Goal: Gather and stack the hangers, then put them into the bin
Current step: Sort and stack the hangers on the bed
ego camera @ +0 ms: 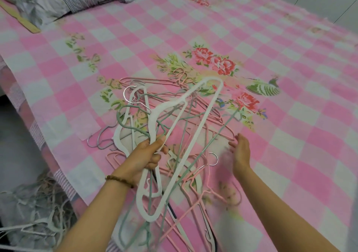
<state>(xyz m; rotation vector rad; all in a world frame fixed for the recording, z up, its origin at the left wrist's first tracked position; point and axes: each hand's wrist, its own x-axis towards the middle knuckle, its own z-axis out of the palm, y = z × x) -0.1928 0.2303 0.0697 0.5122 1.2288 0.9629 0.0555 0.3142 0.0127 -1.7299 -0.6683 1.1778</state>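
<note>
— What's closest to the camera?

— Two bare forearms reaching out over a bed. The left hand (153, 153), with a bead bracelet (119, 181) on its wrist, is closed around a bunch of hangers (174, 135): a large white hanger (207, 114) and at least one pale green one, held up off the bedding, the white one slanting up and away to the right.

— And the other one?

— The right hand (240, 151) is open, fingers spread, gripping nothing. It sits just right of the held bunch, above the loose ones, and is a little blurred.

— Where are the rest of them?

— A tangled pile of pink, white and green hangers (195, 184) lies flat on the pink checked sheet (290, 135), under and around both hands, with some thin pink ones (155, 81) spreading further out onto the rose print. A few metal hooks stick out at the pile's left edge.

— Anything lower down on the left?

— Beside the bed, a bin (34, 209) holding a jumble of white and pale hangers; its outline is hard to make out.

— Further back?

— Grey-patterned pillows or bedding (48, 0) at the far left corner of the bed, and a flat yellowish stick (21, 20) next to them.
</note>
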